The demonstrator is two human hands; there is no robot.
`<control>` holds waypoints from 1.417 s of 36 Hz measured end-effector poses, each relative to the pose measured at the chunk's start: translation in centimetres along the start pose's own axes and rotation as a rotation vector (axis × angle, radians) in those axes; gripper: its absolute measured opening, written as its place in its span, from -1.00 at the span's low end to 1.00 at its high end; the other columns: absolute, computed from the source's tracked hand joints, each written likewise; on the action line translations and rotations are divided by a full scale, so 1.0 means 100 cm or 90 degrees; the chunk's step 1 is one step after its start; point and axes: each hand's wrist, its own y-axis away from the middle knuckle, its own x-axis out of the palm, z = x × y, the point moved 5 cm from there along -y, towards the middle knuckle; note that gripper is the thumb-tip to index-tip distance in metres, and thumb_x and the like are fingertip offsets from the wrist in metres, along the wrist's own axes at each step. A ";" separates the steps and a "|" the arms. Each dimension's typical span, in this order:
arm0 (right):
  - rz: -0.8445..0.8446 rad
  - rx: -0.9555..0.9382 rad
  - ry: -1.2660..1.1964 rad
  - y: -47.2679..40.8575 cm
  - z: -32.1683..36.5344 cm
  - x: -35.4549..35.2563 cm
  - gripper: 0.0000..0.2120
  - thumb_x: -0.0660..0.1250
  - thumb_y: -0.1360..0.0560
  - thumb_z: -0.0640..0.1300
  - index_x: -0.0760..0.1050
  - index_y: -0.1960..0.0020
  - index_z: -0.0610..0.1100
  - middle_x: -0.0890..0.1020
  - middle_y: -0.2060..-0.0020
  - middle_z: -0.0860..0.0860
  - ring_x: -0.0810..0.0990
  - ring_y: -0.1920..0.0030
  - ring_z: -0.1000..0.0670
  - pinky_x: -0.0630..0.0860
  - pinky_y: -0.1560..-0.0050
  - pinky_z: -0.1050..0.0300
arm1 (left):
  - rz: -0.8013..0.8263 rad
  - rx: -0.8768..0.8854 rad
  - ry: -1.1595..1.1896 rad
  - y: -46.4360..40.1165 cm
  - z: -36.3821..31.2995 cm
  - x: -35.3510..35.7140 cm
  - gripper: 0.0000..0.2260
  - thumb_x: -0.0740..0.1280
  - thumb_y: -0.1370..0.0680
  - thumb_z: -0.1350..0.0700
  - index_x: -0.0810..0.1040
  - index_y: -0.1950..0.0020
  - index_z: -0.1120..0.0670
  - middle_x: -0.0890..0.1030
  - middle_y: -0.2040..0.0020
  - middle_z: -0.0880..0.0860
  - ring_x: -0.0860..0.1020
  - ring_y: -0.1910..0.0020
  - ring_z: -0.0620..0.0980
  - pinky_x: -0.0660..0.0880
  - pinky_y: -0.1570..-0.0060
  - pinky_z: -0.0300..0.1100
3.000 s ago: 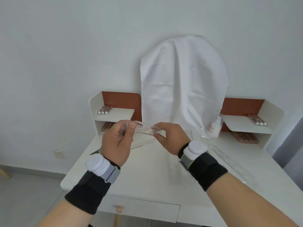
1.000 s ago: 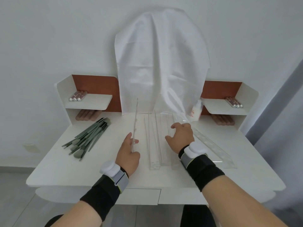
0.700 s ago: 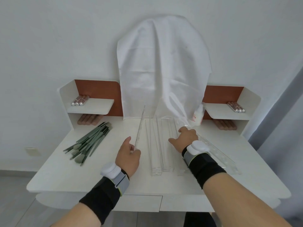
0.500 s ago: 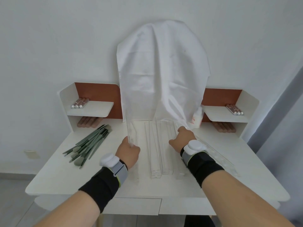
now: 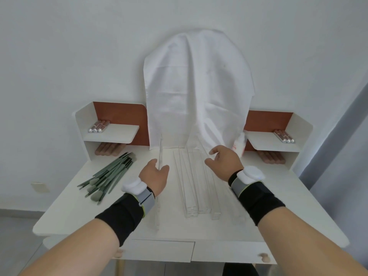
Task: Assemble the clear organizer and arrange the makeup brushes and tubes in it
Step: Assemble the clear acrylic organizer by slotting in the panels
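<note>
My left hand (image 5: 154, 176) pinches a long clear panel (image 5: 160, 152) between thumb and fingers; the panel stands on its edge on the white desk (image 5: 83, 208), running from near the cloth to the front. Right of it lie several long clear organizer pieces (image 5: 194, 188) side by side. My right hand (image 5: 223, 164) hovers over their far end with fingers spread and relaxed, holding nothing. A pile of green makeup brushes (image 5: 107, 176) lies at the left. Pink tubes sit on the left shelf (image 5: 98, 126) and the right shelf (image 5: 283, 136).
A white cloth (image 5: 197, 86) hangs over the tall thing at the back middle. A small white bottle (image 5: 239, 145) stands near the right shelf. More brownish tubes lie under the left shelf (image 5: 106, 151) and the right shelf (image 5: 269, 157). Drawers with knobs (image 5: 263, 257) face the front edge.
My right hand has lifted off the clear pieces and opened. My left hand has kept hold of the clear panel and set it on its edge left of the other pieces.
</note>
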 end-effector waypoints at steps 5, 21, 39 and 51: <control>0.002 -0.095 -0.023 0.003 0.020 -0.007 -0.88 0.40 -0.36 -0.10 0.48 0.14 -0.06 0.41 0.43 0.09 0.38 0.40 0.09 0.34 0.33 0.23 | -0.020 0.056 -0.152 0.001 -0.017 -0.012 -0.28 0.16 -0.32 -0.28 0.35 -0.42 0.03 0.65 -0.03 0.14 0.64 0.04 0.13 0.57 -0.06 0.01; 0.119 -0.299 0.074 0.010 0.040 0.009 -0.47 0.28 -0.46 -0.22 0.44 -0.36 0.16 0.49 -0.12 0.17 0.56 0.15 0.18 0.48 -0.03 0.29 | -0.012 0.129 -0.205 0.013 -0.050 -0.016 -0.67 0.10 -0.55 0.13 0.45 -0.28 0.06 0.61 0.08 0.12 0.64 0.17 0.18 0.59 0.05 0.03; 0.178 -0.366 0.208 -0.007 0.058 0.016 -0.64 0.18 -0.59 0.17 0.39 -0.38 0.24 0.49 0.02 0.22 0.46 0.15 0.20 0.47 -0.04 0.19 | -0.063 0.189 -0.180 0.013 -0.051 -0.003 -0.70 0.09 -0.64 0.15 0.47 -0.30 0.16 0.60 -0.15 0.14 0.54 -0.10 0.10 0.28 0.06 -0.26; 0.199 -0.372 0.262 -0.014 0.063 0.011 -0.65 0.17 -0.59 0.17 0.38 -0.37 0.29 0.47 0.02 0.23 0.39 0.14 0.24 0.38 0.01 0.25 | -0.074 0.201 -0.183 0.015 -0.051 0.001 -0.62 0.09 -0.65 0.13 0.33 -0.47 0.05 0.55 -0.29 0.08 0.50 -0.22 0.07 0.33 -0.12 -0.23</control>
